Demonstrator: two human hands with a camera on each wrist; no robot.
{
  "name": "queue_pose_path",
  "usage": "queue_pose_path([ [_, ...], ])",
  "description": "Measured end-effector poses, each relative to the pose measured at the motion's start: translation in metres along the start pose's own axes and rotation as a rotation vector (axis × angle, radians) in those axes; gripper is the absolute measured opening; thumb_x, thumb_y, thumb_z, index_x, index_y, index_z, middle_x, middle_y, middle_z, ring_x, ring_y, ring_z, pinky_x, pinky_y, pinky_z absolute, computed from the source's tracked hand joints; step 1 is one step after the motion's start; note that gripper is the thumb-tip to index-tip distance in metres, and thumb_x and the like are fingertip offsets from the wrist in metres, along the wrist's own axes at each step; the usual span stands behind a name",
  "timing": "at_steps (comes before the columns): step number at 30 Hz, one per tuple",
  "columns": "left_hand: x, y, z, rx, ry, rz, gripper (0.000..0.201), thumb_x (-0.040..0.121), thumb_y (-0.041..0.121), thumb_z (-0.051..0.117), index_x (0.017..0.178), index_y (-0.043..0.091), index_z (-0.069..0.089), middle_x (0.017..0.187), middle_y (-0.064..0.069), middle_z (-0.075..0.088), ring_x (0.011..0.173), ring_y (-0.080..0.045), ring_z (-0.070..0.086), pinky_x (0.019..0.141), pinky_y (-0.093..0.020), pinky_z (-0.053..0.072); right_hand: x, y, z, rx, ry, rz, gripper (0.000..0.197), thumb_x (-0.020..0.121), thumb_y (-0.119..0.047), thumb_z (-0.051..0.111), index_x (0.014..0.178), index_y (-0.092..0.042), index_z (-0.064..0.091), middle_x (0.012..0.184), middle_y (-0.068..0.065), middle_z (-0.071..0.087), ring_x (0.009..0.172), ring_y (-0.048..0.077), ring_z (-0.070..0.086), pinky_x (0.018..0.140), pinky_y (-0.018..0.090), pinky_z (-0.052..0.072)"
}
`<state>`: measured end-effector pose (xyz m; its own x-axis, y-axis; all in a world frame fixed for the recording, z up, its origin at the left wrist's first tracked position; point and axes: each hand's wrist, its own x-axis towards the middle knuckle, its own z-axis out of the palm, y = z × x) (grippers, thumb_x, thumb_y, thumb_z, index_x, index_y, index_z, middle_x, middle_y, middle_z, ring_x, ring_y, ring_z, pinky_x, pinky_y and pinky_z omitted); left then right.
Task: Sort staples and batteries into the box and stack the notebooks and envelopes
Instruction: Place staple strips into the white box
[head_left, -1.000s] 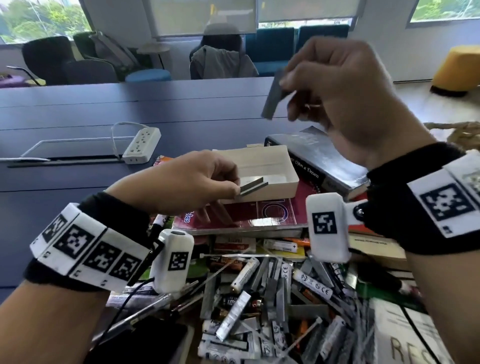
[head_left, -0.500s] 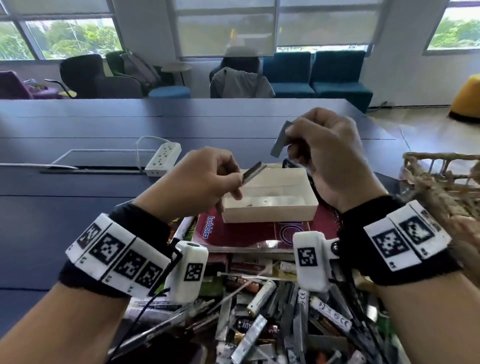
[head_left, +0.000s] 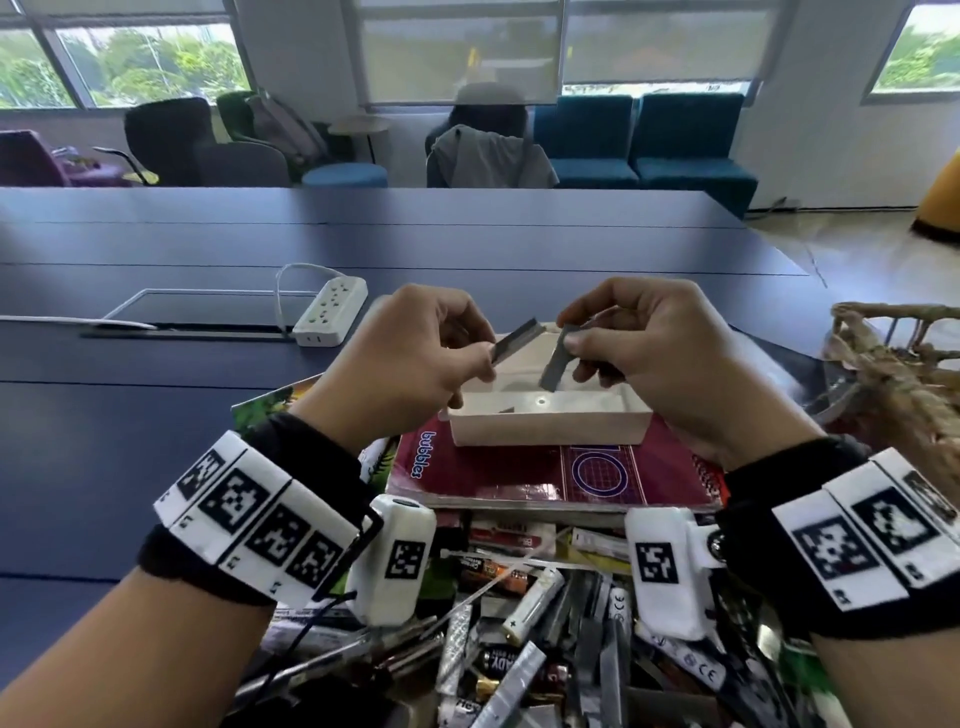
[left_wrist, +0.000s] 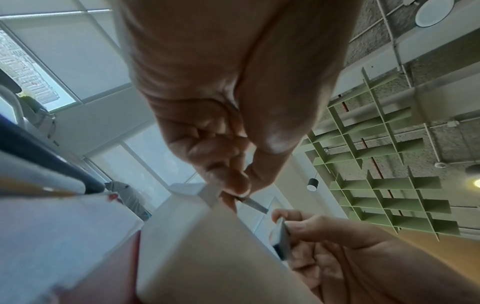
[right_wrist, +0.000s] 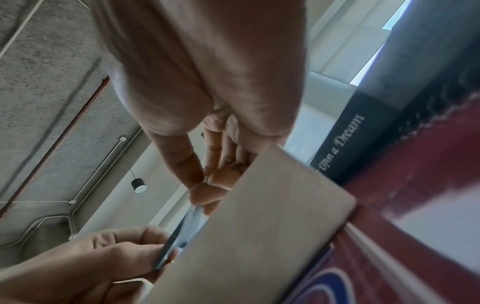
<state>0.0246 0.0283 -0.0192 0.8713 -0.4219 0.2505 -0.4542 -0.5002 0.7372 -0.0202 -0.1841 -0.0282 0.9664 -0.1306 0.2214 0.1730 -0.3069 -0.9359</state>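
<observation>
My left hand (head_left: 485, 358) pinches a grey staple strip (head_left: 514, 340) that points up and right, above the left end of the white box (head_left: 545, 434). From the right hand (head_left: 569, 338) a second staple strip (head_left: 555, 366) hangs down over the box's middle. The two strips are close together and apart. The box sits on a red notebook (head_left: 519, 480). Batteries and staple strips lie piled (head_left: 524, 618) in front of the notebook. The left wrist view shows the fingertips on the left strip (left_wrist: 253, 203); the right wrist view shows the right strip (right_wrist: 193, 218) beside the box (right_wrist: 259, 226).
A black book (right_wrist: 342, 139) lies behind the box. To the right stands a wicker basket (head_left: 893, 364). A white power strip (head_left: 330, 312) lies on the blue table (head_left: 156, 415) to the left. More notebooks stick out under the red one.
My right hand has come down from high up to just over the box, and the left hand has risen a little to meet it. Each still holds its strip.
</observation>
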Motion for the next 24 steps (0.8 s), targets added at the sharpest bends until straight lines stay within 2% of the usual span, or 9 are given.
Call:
queue_pose_path([
  [4,0.0009,-0.0015,-0.0006,0.033,0.047,0.012,0.010,0.089,0.008,0.074,0.082,0.015,0.073,0.068,0.002,0.074,0.051,-0.018,0.067,0.057,-0.036,0.061,0.0002,0.0024,0.0005,-0.029,-0.041,0.004,0.009,0.086,0.004,0.075,0.092,-0.002,0.072,0.074,0.010,0.076,0.068,0.015,0.072,0.065,0.027,0.058],
  [7,-0.0004,-0.0023,-0.0016,0.190,0.095,0.044,0.011,0.086,0.017,0.077,0.078,0.025,0.075,0.068,0.009,0.071,0.067,-0.006,0.065,0.060,-0.012,0.049,-0.0005,0.0041,0.0009,-0.042,-0.066,0.005,0.009,0.084,0.004,0.077,0.090,-0.001,0.072,0.078,0.015,0.076,0.070,0.020,0.073,0.068,0.028,0.059],
  [8,-0.0017,-0.0015,-0.0025,0.246,0.089,0.042,0.010,0.086,0.021,0.077,0.078,0.026,0.076,0.071,0.013,0.070,0.074,-0.003,0.063,0.064,-0.010,0.045,-0.0008,0.0047,0.0010,-0.056,-0.062,0.003,0.009,0.084,0.003,0.078,0.089,-0.002,0.073,0.078,0.014,0.076,0.072,0.023,0.075,0.071,0.030,0.060],
  [10,-0.0030,-0.0018,-0.0036,0.301,0.040,0.032,0.012,0.086,0.024,0.076,0.075,0.030,0.075,0.074,0.017,0.069,0.079,-0.001,0.061,0.072,-0.019,0.046,-0.0021,0.0046,0.0008,-0.100,-0.052,-0.003,0.009,0.083,0.000,0.080,0.086,-0.006,0.074,0.079,0.011,0.076,0.077,0.029,0.076,0.079,0.038,0.062],
  [11,-0.0032,-0.0021,-0.0031,0.314,0.016,0.026,0.016,0.085,0.024,0.076,0.072,0.033,0.074,0.075,0.018,0.067,0.079,-0.002,0.060,0.074,-0.026,0.047,-0.0028,0.0044,0.0008,-0.113,-0.054,-0.005,0.009,0.083,-0.001,0.080,0.085,-0.007,0.074,0.079,0.010,0.076,0.077,0.030,0.076,0.082,0.041,0.063],
  [13,-0.0035,-0.0028,-0.0012,0.357,-0.001,0.008,0.020,0.084,0.024,0.076,0.069,0.037,0.073,0.076,0.019,0.062,0.079,-0.005,0.060,0.071,-0.028,0.045,-0.0034,0.0040,0.0011,-0.142,-0.073,-0.007,0.009,0.084,0.000,0.079,0.085,-0.007,0.073,0.077,0.009,0.076,0.077,0.028,0.076,0.083,0.044,0.063],
  [16,-0.0035,-0.0023,0.0014,0.419,-0.007,0.005,0.018,0.082,0.021,0.073,0.074,0.037,0.076,0.080,0.018,0.058,0.081,-0.013,0.062,0.072,-0.030,0.049,-0.0023,0.0028,0.0016,-0.190,-0.073,-0.002,0.009,0.085,0.002,0.077,0.085,-0.005,0.071,0.074,0.009,0.075,0.072,0.026,0.076,0.081,0.044,0.064],
  [20,-0.0043,0.0007,0.0038,0.451,-0.052,-0.004,0.019,0.087,0.018,0.067,0.078,0.033,0.076,0.094,0.013,0.052,0.090,-0.019,0.061,0.083,-0.039,0.053,-0.0006,0.0022,0.0005,-0.153,-0.022,0.010,0.008,0.086,0.006,0.075,0.083,0.000,0.069,0.081,0.015,0.073,0.070,0.025,0.077,0.076,0.042,0.064],
  [24,-0.0046,0.0032,0.0055,0.479,-0.122,-0.022,0.024,0.094,0.019,0.062,0.083,0.033,0.078,0.103,0.011,0.047,0.091,-0.016,0.059,0.082,-0.037,0.051,-0.0004,0.0037,0.0004,-0.147,-0.041,0.011,0.008,0.086,0.005,0.075,0.084,0.000,0.069,0.078,0.015,0.072,0.070,0.025,0.077,0.073,0.038,0.063],
])
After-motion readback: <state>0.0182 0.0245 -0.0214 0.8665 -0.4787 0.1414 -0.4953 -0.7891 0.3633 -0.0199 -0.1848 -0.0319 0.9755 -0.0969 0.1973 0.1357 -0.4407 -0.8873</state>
